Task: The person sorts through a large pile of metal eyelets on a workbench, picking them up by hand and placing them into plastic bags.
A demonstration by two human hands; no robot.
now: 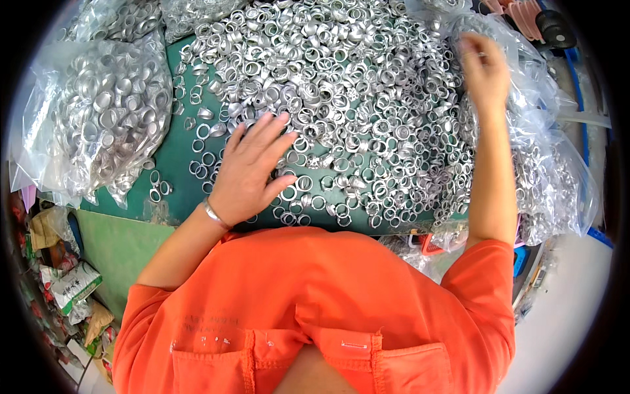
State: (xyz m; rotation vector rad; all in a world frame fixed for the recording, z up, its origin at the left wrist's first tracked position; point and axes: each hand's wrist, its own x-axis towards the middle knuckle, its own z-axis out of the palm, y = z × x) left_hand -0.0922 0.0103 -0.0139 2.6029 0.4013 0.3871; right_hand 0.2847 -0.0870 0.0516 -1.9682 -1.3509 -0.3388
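A broad heap of silver metal rings (321, 62) covers much of a green tabletop (128, 205). My left hand (246, 174) lies palm down at the heap's near left, its fingers spread over loose rings. A silver bangle (211, 213) circles that wrist. Farther off, at the heap's right edge, my right hand (487, 75) is raised beside a clear plastic bag (535, 85). Its fingers are curled together, and anything between them is too small or hidden to make out.
A clear bag full of rings (108, 105) stands at the left edge, and more ring-filled bags sit at the far side. Another bag of rings (551, 187) hangs at the right. Wrappers and packets (72, 285) lie low at the left; a dark round object (554, 27) is far right.
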